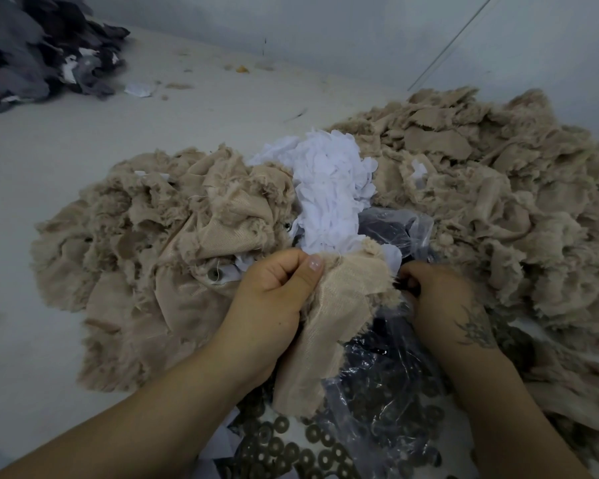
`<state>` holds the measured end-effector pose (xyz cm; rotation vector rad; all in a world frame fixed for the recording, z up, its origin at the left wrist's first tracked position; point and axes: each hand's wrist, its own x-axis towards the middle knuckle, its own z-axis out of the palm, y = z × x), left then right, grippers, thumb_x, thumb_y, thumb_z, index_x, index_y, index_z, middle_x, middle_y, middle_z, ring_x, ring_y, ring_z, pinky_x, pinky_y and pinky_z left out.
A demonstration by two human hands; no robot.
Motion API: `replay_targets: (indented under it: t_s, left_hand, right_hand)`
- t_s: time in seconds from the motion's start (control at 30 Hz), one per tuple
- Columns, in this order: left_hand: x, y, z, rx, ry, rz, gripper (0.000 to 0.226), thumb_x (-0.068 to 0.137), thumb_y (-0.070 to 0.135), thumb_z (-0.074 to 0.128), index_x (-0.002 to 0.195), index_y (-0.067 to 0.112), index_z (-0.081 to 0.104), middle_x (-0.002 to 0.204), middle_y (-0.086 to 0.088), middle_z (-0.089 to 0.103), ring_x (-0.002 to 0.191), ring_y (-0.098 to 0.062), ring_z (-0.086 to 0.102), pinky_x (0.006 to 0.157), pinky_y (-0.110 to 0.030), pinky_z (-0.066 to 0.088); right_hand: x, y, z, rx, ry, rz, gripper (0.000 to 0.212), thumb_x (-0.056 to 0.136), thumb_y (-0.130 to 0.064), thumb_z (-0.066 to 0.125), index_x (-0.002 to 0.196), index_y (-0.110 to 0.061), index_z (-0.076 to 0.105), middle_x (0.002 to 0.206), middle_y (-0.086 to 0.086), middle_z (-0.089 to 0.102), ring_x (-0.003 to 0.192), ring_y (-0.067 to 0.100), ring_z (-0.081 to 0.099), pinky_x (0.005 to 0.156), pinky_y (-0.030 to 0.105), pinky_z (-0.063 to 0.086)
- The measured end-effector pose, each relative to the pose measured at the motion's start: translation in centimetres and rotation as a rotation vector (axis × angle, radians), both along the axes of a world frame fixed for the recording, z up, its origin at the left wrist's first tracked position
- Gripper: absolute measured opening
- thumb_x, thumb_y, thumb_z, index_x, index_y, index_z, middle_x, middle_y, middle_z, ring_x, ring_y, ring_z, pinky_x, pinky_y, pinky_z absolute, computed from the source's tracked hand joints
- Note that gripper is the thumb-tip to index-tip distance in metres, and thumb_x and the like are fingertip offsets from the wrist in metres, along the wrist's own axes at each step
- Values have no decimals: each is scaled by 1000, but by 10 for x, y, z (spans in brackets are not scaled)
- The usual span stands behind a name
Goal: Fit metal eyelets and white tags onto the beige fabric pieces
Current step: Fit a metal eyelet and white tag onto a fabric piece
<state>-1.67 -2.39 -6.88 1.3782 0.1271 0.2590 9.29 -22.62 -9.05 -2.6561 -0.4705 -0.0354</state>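
Pale grey surface (83, 160) with a plain wall behind; landmark is the white tags (329, 188), heaped mid-frame.

- Left of the tags: a mound of frayed beige fabric pieces (146, 243). At least two there show a metal eyelet fitted; one eyelet (215, 274) sits low on that mound, left of the left hand.
- Right of and behind the tags: a bigger beige pile (498, 202), raw edges, unsorted.
- Just below the tags: left hand (274, 292) pinches one beige piece (336, 323) at its top edge, thumb on top, fingers curled under. Piece hangs down over a clear plastic bag (388, 368).
- Right hand (443, 299), below and right of the tags, fingers curled, tips pinching something small and dark at the piece's right edge. Cannot tell what it is; looks like an eyelet part. Tattoo on the back of that hand.
- Plastic bag holds dark metal parts; loose ring-shaped washers (291, 447) spill out at the bottom of the frame, well below the tags.
- Far up and left of the tags: a heap of dark grey fabric (38, 53) with white scraps mixed in.
- Stray bits of paper and lint on the surface between that heap and the tags.
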Motion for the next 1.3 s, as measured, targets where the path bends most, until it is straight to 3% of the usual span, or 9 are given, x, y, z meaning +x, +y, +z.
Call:
replay_targets:
  t_s: [0.1,0.3,0.57,0.67,0.8,1.0,1.1,1.2,1.3]
  left_hand:
    - [0,0,1,-16,6,1,50,89,37,59,83,-11,49,72,-39,42,69,-28,41,66,-44,37]
    - [0,0,1,-24,5,2,50,91,37,61,84,-11,50,71,-39,42,70,-27,43,66,-43,37]
    - [-2,2,4,-50,10,5,53,87,40,60,86,-12,51,74,-40,44,72,-29,42,68,-44,37]
    - [-2,2,4,-72,4,10,55,87,42,61,91,-13,53,78,-43,45,76,-30,44,71,-45,38]
    - [-3,1,4,-106,-4,-18,51,86,41,62,89,-10,55,78,-38,50,79,-29,46,72,-46,39]
    - [-4,1,5,43,-48,-38,37,86,42,61,73,8,62,68,-14,54,65,-21,48,62,-33,45]
    - [-5,2,6,87,-57,-59,28,84,41,63,74,15,68,66,-4,60,61,-13,53,57,-23,47]
    - [-5,1,4,138,-65,-69,17,87,28,68,78,15,69,70,-14,64,62,-14,54,56,-23,48]
    - [-4,-1,2,142,-68,-71,10,87,13,72,77,11,68,70,-14,63,63,-13,54,57,-21,48]
  right_hand:
    - [-1,-1,3,72,25,-3,23,84,11,66,107,9,69,105,29,68,84,26,58,61,-4,30]
    - [-8,-4,-1,70,-191,-109,20,91,-3,64,103,-13,76,90,11,75,73,21,59,65,23,33]
    - [-31,-1,50,142,-202,-196,6,80,-31,78,81,-30,72,58,-16,57,54,1,54,53,16,37]
    - [-56,8,75,260,14,-53,8,81,-35,67,73,-36,68,58,-15,68,50,2,64,43,11,44]
    - [-67,31,64,564,519,44,21,94,-2,59,93,-17,73,74,-3,77,64,16,74,55,22,58]
    - [-71,46,40,986,653,0,30,94,2,54,103,-15,77,96,10,77,86,27,75,71,38,60]
    - [-76,53,33,1138,606,12,22,92,-2,59,96,-13,78,90,14,76,77,25,73,66,31,58]
    - [-77,59,25,1266,593,-80,33,94,4,52,78,-6,78,77,13,75,69,22,72,61,27,58]
    - [-81,62,20,1288,518,-96,24,84,4,62,85,-11,79,86,17,76,80,34,73,69,36,61]
